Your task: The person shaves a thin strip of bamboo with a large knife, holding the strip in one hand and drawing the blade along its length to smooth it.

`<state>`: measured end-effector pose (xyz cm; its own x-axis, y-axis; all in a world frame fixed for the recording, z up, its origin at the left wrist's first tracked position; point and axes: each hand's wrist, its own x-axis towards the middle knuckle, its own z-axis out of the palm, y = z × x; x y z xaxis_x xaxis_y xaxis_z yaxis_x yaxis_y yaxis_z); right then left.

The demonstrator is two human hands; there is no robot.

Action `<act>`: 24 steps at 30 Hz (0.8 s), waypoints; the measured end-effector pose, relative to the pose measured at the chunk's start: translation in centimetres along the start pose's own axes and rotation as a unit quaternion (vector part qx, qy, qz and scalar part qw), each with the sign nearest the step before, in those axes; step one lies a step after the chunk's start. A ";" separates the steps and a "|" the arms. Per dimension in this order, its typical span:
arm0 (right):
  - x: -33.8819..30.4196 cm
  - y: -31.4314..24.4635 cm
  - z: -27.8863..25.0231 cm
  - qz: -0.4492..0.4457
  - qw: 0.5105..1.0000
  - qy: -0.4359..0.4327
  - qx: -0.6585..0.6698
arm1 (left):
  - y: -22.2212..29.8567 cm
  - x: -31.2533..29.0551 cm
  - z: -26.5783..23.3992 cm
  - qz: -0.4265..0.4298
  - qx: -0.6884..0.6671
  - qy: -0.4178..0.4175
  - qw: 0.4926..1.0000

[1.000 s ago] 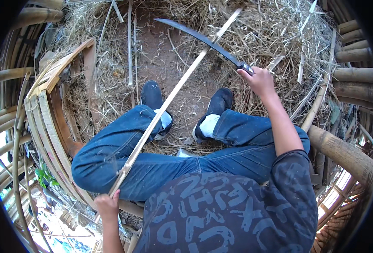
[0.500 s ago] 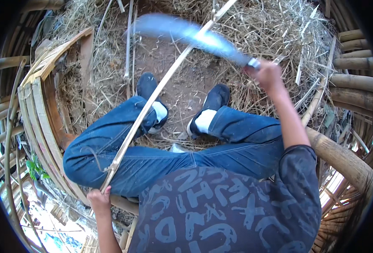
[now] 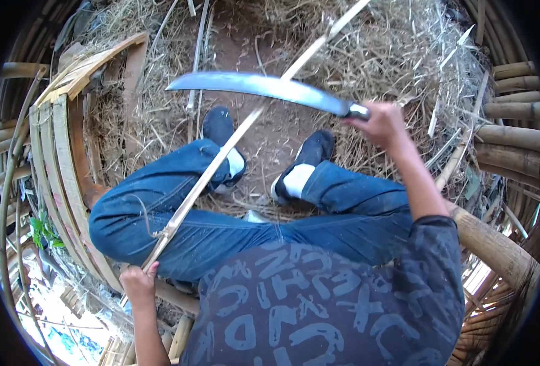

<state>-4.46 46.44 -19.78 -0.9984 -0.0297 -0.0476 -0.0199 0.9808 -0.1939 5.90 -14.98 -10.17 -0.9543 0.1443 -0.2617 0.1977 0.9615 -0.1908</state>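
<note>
My left hand (image 3: 138, 283) is closed round the near end of a long, pale split bamboo strip (image 3: 221, 154). The strip slants from beside my left thigh, over my left leg, to the far right of the ground. In my right hand (image 3: 384, 125) is the dark handle of a machete (image 3: 251, 83). Its long, curved, shiny blade points left and crosses over the strip beyond my feet. Whether blade and strip touch, I cannot tell. A thin curled shaving (image 3: 144, 216) hangs beside the strip over my left thigh.
A slatted wooden crate (image 3: 59, 177) lies at the left. Dry straw and shavings (image 3: 380, 67) cover much of the ground round a bare earth patch (image 3: 233, 49). A thick bamboo pole (image 3: 496, 244) runs by my right side, with bamboo walling (image 3: 514, 110) at the right.
The machete, blurred before, now shows sharply, its blade lower and nearer to me. My right hand has come slightly nearer too. The strip's far end has shifted right; my left hand still grips it.
</note>
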 end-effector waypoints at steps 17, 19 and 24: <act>0.4 -5.2 0.1 0.033 0.995 -0.041 0.083 | 2.2 0.9 -5.5 -0.058 -0.026 -0.038 0.997; 0.0 -4.1 1.5 0.073 0.991 -0.041 0.105 | 2.2 1.0 -5.3 -0.068 -0.004 -0.043 0.997; -0.4 -4.9 1.2 0.032 0.992 0.002 0.120 | 1.0 0.5 -2.9 -0.071 0.041 -0.025 0.996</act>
<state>-3.89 41.42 -19.95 -0.9974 0.0334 -0.0632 0.0569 0.9063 -0.4188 4.97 -13.24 -7.76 -0.9620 -0.0046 -0.2731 0.0819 0.9489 -0.3047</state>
